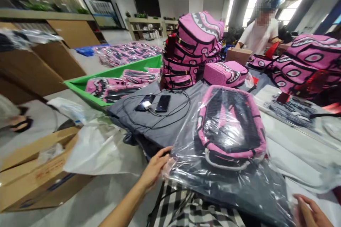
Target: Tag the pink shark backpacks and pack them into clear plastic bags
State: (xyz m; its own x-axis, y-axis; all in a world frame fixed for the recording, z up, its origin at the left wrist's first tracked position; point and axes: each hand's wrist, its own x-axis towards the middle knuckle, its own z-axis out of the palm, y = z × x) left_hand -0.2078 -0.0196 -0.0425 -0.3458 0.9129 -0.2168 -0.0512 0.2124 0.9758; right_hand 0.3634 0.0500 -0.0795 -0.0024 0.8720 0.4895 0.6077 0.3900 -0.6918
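Observation:
A pink and black backpack (231,122) lies inside a large clear plastic bag (213,179) on the table in front of me. The panel with the shoulder straps faces up. My left hand (157,166) is closed on the bag's near left corner, where the plastic bunches up. At the near right corner, my right hand (310,210) has its fingers closed at the bag's edge; part of that hand is cut off by the frame. Beyond the bagged backpack stands another pink backpack (226,72) with a printed toothed mouth.
Two phones (163,103) with looped cables lie on the grey cloth (128,111). Stacked pink backpacks (183,60) rise behind. A green bin (117,69) holds bagged ones. A cardboard box (50,181) is at left. A co-worker (257,37) stands across the table.

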